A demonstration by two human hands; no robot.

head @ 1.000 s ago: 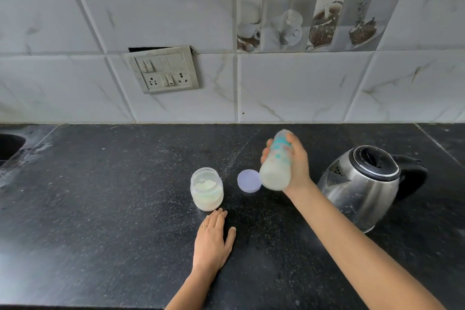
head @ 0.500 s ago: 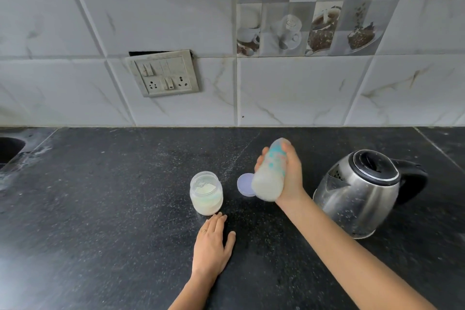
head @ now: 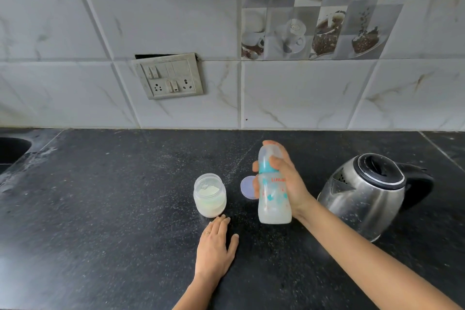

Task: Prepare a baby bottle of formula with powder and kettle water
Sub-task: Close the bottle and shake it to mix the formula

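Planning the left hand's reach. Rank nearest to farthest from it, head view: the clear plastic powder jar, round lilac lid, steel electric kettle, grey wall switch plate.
1. Clear plastic powder jar: just ahead of the left hand.
2. Round lilac lid: farther back, to the right.
3. Steel electric kettle: far right.
4. Grey wall switch plate: farthest, up at the back.

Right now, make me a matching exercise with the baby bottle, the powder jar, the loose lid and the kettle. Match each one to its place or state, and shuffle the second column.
Things:
1. baby bottle
2. powder jar
3. lid
4. kettle

Places or states:
A. stands farthest right on the counter
B. lies flat, partly hidden behind the baby bottle
C. gripped by the right hand
D. open, just beyond the fingertips of the left hand

Pairs: 1-C, 2-D, 3-B, 4-A.
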